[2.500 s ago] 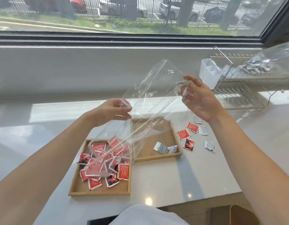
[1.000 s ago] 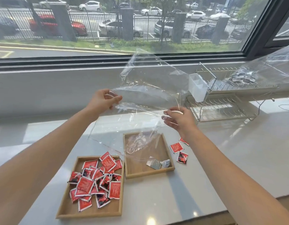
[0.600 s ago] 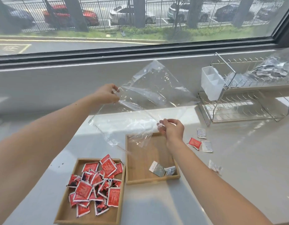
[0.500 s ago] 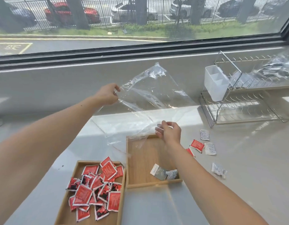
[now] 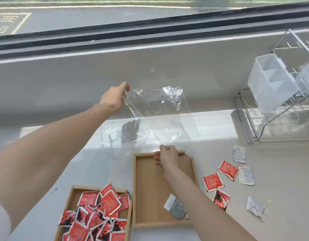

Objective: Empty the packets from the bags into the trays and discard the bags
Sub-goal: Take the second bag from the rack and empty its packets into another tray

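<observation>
Bag (image 5: 157,115): one, empty, pinched by my left hand (image 5: 113,98) and right hand (image 5: 167,157) above the far edge of the counter (image 5: 289,180), lower than before. I count two trays (image 5: 146,188), six loose packets (image 5: 213,181).

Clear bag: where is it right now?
Head view, centre: the clear bag is held behind the nearly empty tray, between the left hand up high and the right hand at the tray's far rim.

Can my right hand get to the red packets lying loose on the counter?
Probably yes: the red packets lie uncovered on the counter just right of the right hand, nothing between. But that hand pinches the clear bag, so it must let go first.
</observation>
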Tool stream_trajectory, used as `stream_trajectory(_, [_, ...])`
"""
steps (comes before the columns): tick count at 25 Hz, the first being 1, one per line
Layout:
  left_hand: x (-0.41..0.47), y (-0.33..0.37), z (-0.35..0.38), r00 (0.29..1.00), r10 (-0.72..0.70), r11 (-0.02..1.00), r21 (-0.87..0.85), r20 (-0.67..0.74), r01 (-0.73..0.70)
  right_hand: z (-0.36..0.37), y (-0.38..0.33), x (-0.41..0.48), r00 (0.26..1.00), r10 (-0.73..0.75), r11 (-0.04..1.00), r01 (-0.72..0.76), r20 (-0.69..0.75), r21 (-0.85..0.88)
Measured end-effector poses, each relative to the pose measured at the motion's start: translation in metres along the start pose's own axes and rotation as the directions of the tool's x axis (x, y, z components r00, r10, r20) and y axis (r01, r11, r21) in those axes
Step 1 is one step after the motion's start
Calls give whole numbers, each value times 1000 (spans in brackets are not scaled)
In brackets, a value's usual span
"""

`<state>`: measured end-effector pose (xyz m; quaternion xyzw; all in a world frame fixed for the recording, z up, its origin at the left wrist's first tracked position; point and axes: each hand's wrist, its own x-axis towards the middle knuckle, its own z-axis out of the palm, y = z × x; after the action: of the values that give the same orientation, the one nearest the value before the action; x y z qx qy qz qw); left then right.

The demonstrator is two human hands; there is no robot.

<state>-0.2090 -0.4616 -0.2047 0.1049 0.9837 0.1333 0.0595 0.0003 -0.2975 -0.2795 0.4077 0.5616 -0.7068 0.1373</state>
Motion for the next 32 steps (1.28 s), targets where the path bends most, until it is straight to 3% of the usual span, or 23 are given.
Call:
stream_trajectory(5, [14,-20,44,998,66,998,8,2,-66,3,-5,7,987,131,991,-131,96,-11])
stream_trajectory(11, [9,-19,76,994,63,998,13,88,-65,-15,-20,8,937,288,944,-242,199,-225])
stream_trajectory(13, [-10,-10,85,996,58,998,35,68,-61,-22,-25,7,962,207,941,-146,178,-306])
stream_trajectory(15, [-36,-3,97,997,47,999,22,59,-48,-27,-33,10,984,-88,889,148,154,-434])
stream_trajectory(17, [-60,1,111,998,65,998,22,16,-66,-26,-45,18,880,-448,707,457,157,-540])
stream_trajectory(19, [-72,1,124,995,97,993,69,-28,-95,-20,-56,38,663,-712,390,647,232,-655])
stream_trajectory(21, [-71,0,134,992,114,986,129,-51,-107,-12,-64,70,446,-796,-43,631,408,-774])
stream_trajectory(22, [-68,-1,138,992,114,984,146,-50,-105,-9,-67,88,379,-787,-214,573,487,-791])
stream_trajectory(23, [-65,-2,141,994,106,983,150,-25,-101,-7,-68,104,358,-755,-332,514,549,-791])
stream_trajectory(26, [-58,-11,150,986,47,985,156,159,-72,-9,-67,136,541,-578,-445,418,611,-792])
stream_trajectory(29, [-57,-30,156,957,-5,985,167,291,-45,-27,-54,158,694,-457,-402,397,556,-825])
stream_trajectory(32, [-56,-43,163,948,-16,988,151,317,-33,-44,-46,173,763,-410,-338,382,500,-860])
